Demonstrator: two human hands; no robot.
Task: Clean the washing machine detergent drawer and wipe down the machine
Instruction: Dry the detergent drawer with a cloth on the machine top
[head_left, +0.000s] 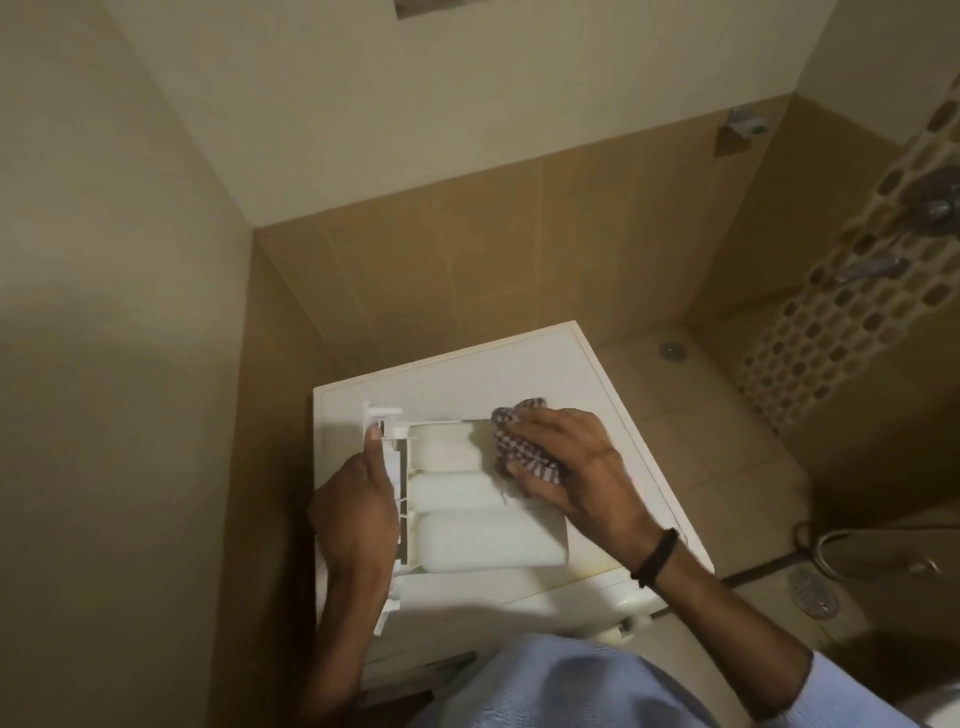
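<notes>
Head view, looking down, and the detergent drawer (467, 535) is out of its slot and lying flat on top of the washing machine (519, 374), its three white compartments facing up. The left hand (358, 499) grasps the drawer at its left end, where the front panel is, with the thumb stretched up along the edge. Over on the other side, the right hand (571, 462) has its fingers curled over a bunched checked cloth (514, 421) and is pushing it down into the drawer's far right corner. Part of the cloth pokes out beyond the fingertips, onto the machine's lid. There's a dark wristband (655, 556) on the right wrist and a pale blue sleeve (810, 680) further back along that arm.

The machine sits in a tiled corner, with tan tiles on the wall behind it. A round floor drain (672, 351) shows just past the machine's far right corner, and a second grated drain (814, 597) lies on the floor to the right, near the forearm. A band of mosaic tile (831, 322) runs down the right-hand wall.
</notes>
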